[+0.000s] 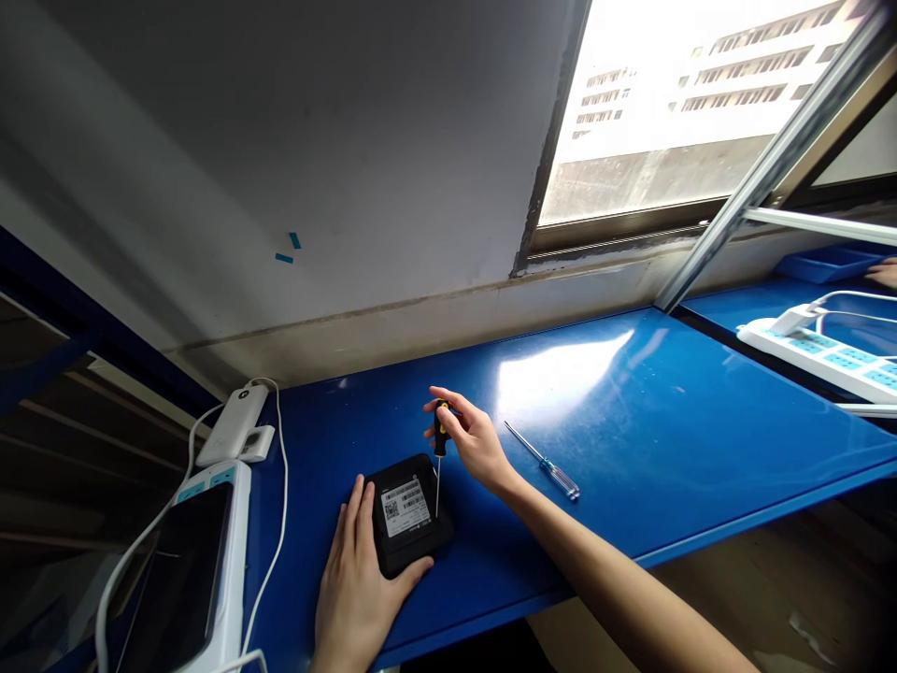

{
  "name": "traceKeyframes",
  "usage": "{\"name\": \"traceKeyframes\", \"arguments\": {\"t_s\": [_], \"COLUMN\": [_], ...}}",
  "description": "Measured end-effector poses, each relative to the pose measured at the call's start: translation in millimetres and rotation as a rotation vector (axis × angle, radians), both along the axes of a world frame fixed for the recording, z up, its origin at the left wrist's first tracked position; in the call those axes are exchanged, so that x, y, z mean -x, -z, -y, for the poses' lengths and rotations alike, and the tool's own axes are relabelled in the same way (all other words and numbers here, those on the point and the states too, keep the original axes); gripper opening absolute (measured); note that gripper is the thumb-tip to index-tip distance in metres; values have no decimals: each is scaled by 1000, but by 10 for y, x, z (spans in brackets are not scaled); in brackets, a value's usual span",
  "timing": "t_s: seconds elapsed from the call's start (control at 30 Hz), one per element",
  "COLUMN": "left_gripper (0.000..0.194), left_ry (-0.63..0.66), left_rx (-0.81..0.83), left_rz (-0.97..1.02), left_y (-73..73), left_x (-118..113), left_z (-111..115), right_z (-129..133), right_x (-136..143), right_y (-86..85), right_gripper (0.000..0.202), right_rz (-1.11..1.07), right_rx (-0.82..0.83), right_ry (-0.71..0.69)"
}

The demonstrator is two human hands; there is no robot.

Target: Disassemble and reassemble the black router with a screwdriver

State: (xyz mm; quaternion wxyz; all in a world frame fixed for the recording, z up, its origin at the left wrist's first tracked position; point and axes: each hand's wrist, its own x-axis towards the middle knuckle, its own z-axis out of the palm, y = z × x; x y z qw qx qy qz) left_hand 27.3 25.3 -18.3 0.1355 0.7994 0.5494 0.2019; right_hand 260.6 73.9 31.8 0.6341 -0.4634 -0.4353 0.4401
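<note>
A black box-shaped device (392, 559) lies on the blue table, with a white barcode label (405, 508) facing up. My left hand (357, 570) grips it, fingers along its left side and thumb at the near edge. In my right hand (473, 439) is a screwdriver (440, 441) with a black and yellow handle, held nearly upright. Its thin shaft points down at the right side of the device, beside the label. Whether the tip sits in a screw is too small to tell. A second screwdriver (557, 475) with a clear bluish handle lies to the right of my right hand.
At left, a dark-screened phone (178, 570) rests on a white power strip (240, 505), near a white power bank (234, 422) and cables. Beyond the metal frame (729, 220) on the right are another power strip (827, 350), a blue tray (831, 264) and another person's hand (884, 272).
</note>
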Motion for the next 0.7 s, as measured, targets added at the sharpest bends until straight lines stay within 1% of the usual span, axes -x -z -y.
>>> {"name": "traceKeyframes", "arguments": {"t_s": [0.2, 0.37, 0.5, 0.7], "left_gripper": [99, 100, 100, 98], "left_ry": [-7, -4, 2, -9], "left_rx": [15, -4, -29, -4], "left_rz": [-24, -20, -12, -6], "left_y": [-22, 2, 16, 21], "left_x": [-6, 2, 1, 2], "left_z": [7, 8, 5, 10], "right_z": [25, 13, -14, 14], "right_x": [-1, -1, -8, -8], "right_y": [19, 3, 23, 27], "right_gripper": [37, 43, 46, 41], "right_rz": [38, 3, 10, 13], "right_rx": [9, -21, 9, -1], "right_ry": [54, 7, 11, 9]}}
